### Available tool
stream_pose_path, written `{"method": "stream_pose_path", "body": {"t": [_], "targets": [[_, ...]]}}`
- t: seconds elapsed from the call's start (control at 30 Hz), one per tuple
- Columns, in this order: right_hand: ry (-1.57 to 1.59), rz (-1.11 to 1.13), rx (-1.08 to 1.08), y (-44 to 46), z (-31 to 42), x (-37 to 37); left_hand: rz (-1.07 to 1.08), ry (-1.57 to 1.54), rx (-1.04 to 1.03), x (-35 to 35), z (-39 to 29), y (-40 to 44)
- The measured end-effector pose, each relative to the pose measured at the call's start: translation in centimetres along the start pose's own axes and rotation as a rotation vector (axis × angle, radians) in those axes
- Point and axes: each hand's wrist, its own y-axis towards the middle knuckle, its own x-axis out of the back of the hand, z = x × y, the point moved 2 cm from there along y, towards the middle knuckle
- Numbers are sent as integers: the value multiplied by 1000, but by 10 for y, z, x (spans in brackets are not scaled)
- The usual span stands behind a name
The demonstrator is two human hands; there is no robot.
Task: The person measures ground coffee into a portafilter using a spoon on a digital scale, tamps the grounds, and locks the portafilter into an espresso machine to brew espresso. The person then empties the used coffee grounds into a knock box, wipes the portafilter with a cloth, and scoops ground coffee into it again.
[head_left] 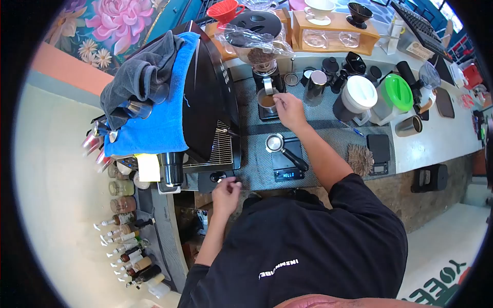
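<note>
Fingers (278, 98) of the right hand (290, 111): drawn narrow, at the right rim of a dosing cup (266, 101); whether they grip it or merely touch it, cannot tell.

Dosing cup: one, round, with brown coffee grounds inside; set directly below the metal spout (268, 85) of a coffee grinder (262, 57). Grinder with dark lid, beans in the hopper, clear plastic bag (277, 45) draped about it.

Left hand (224, 196): at the counter's front edge, fingers curled, near a small round black object (218, 176); whether anything is held, cannot tell.

Portafilter (275, 143): one, metal basket, black handle, lying on a black digital scale (281, 162); display reads HELLO.

Espresso machine (210, 82): black, left of the portafilter; blue towel (169, 123) and grey towel (138, 77) on top.

Right side: brush (360, 159), beside a second black scale (379, 148); white-lidded pitcher (361, 93) and green-lidded pitcher (399, 92), side by side.

Rear: wooden stand (334, 30), bearing a white dripper (319, 9) and a black dripper (359, 14).
</note>
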Motion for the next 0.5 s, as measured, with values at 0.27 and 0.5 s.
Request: {"method": "stream_pose_path", "body": {"t": [0.27, 0.5], "targets": [[27, 102, 55, 14, 8, 18, 44, -107, -464, -67, -126, 74], [-68, 216, -40, 9, 25, 39, -47, -285, -377, -102, -104, 108]]}}
